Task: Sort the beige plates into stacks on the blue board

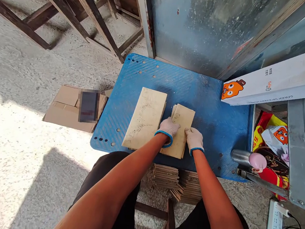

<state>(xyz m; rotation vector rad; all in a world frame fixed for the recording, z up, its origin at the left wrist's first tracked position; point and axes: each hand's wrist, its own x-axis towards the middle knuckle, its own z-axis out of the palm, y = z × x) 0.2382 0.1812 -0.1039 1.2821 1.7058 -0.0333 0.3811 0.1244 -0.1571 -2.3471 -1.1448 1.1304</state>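
Two stacks of thin, pale boards lie side by side on a blue plastic table point(205, 94). The wider stack point(145, 117) is on the left, its top board marked with dark streaks. Over the left edge of the narrower stack point(178, 142) lies my left hand point(168, 128), in a white glove with a blue cuff, fingers bent and closed against the boards. My right hand point(194, 138), gloved the same way, pinches that stack's right edge. The undersides of both hands are hidden.
More boards point(166, 176) are piled below the table's near edge. A long white box point(274, 79) and a steel flask point(240, 157) with a pink top are at right, near a power strip point(275, 220). Flattened cardboard point(64, 107) lies left; wooden frames point(92, 11) stand behind.
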